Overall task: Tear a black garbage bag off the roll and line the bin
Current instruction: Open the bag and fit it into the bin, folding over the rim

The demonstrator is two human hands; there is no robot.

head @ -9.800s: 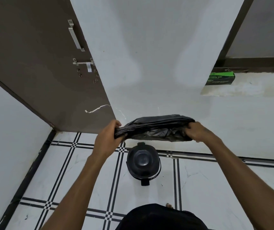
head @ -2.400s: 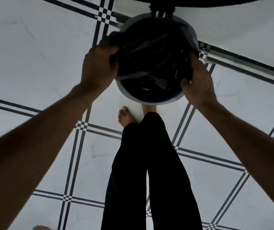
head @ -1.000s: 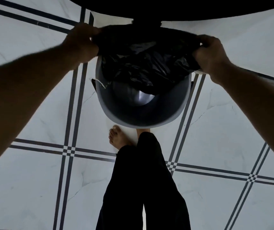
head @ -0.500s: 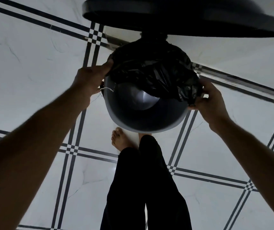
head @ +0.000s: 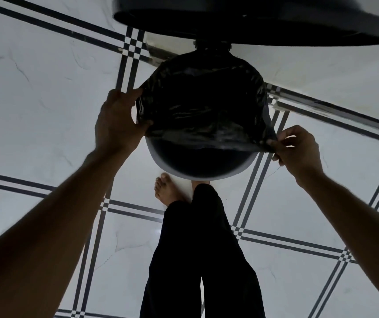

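Note:
I look straight down on a round grey bin [head: 207, 173] standing on the tiled floor. A black garbage bag [head: 202, 106] is spread over its far rim and most of its mouth; the near rim is bare. My left hand [head: 117, 120] grips the bag's edge at the bin's left side. My right hand [head: 296, 150] pinches the bag's near corner at the right side. The bin's dark lid [head: 253, 17] stands raised at the top of the view.
White floor tiles with black checked lines [head: 105, 205] surround the bin. The person's legs in black trousers [head: 200, 260] and a bare foot [head: 166, 189] stand just in front of the bin.
The bag, bunched over the far part of the mouth, is now drawn toward me over most of the opening. Both hands have moved nearer along the rim.

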